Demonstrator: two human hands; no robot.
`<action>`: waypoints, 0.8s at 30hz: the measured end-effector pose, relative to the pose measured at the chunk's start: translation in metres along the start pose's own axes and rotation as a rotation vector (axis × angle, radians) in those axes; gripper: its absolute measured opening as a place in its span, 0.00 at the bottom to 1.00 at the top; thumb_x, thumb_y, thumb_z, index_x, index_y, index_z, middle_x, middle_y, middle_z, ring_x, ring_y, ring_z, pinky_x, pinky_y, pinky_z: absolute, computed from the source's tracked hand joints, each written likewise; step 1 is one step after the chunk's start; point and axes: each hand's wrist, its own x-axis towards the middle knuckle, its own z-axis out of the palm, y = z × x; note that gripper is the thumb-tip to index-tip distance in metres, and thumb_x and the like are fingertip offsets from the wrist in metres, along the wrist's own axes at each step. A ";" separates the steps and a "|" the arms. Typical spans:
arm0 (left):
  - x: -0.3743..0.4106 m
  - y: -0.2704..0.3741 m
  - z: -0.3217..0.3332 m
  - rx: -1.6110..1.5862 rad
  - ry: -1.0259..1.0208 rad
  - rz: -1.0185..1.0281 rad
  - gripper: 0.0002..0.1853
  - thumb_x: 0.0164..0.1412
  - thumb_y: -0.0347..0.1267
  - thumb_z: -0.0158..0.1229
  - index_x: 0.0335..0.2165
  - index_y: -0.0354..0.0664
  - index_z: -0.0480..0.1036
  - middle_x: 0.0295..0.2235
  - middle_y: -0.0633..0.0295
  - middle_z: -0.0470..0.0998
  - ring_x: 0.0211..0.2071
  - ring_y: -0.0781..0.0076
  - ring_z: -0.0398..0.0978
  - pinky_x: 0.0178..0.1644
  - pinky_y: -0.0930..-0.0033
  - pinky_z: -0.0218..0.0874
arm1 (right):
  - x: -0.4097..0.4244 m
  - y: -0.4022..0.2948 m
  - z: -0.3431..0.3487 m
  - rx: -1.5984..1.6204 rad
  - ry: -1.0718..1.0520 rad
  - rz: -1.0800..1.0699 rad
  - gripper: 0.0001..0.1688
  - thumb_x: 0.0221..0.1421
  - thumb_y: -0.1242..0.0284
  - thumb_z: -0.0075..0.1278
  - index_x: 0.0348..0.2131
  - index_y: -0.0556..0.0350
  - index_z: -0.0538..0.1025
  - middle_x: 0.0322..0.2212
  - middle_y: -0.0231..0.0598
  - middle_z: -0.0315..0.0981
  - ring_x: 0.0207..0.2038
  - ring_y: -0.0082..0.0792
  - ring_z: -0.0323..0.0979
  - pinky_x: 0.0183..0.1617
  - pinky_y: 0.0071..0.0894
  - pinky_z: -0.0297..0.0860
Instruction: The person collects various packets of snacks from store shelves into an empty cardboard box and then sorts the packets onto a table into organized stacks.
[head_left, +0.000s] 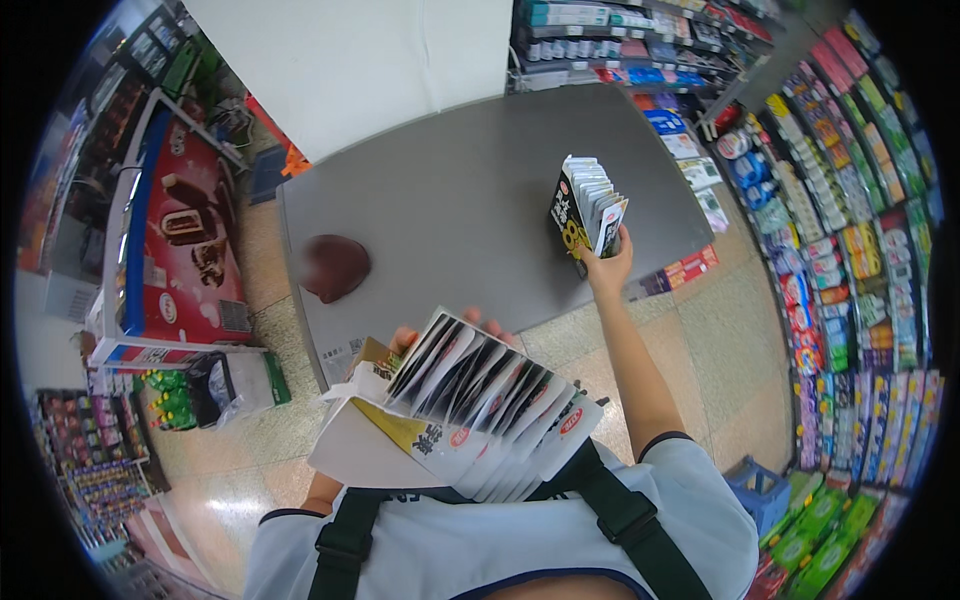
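Observation:
My left hand (405, 339) supports an opened cardboard box (375, 454) of snack packets close to my chest; only some fingers show past its far side. Inside, several white and black packets (487, 382) stand in a tight row, tilted towards me. At the right part of the grey table, my right hand (609, 266) grips the near end of a bundle of packets (596, 195). That bundle stands on edge, with a black face bearing yellow and white print outward. Its lower edge appears to be on the tabletop, though contact is hard to judge.
A dark red rounded object (341, 268) lies on the left of the grey table (450, 210). Behind the table rises a white pillar (360, 67). A chest freezer (191, 232) stands left. Stocked shelves (847, 247) line the right, with a blue plastic stool (757, 491) on the floor.

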 end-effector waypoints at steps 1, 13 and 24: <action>0.009 -0.005 -0.006 -0.015 -0.033 0.039 0.31 0.54 0.41 0.57 0.53 0.46 0.56 0.53 0.50 0.59 0.60 0.54 0.48 0.63 0.44 0.39 | 0.006 0.008 0.007 -0.020 -0.020 -0.032 0.46 0.28 0.74 0.65 0.49 0.63 0.63 0.43 0.48 0.64 0.47 0.44 0.63 0.52 0.38 0.60; 0.059 0.031 -0.001 0.099 0.471 -0.070 0.30 0.58 0.46 0.47 0.55 0.44 0.55 0.53 0.51 0.61 0.55 0.59 0.57 0.59 0.51 0.48 | 0.029 -0.100 -0.074 0.504 -0.798 0.420 0.51 0.46 0.48 0.52 0.57 0.64 0.52 0.50 0.53 0.59 0.53 0.49 0.59 0.57 0.40 0.52; 0.061 0.073 0.021 0.104 0.776 -0.231 0.29 0.62 0.52 0.37 0.52 0.44 0.63 0.49 0.53 0.68 0.44 0.59 0.72 0.50 0.57 0.63 | -0.002 -0.182 -0.090 0.530 -1.575 0.618 0.74 0.24 0.34 0.54 0.60 0.62 0.48 0.59 0.57 0.41 0.63 0.51 0.40 0.63 0.45 0.40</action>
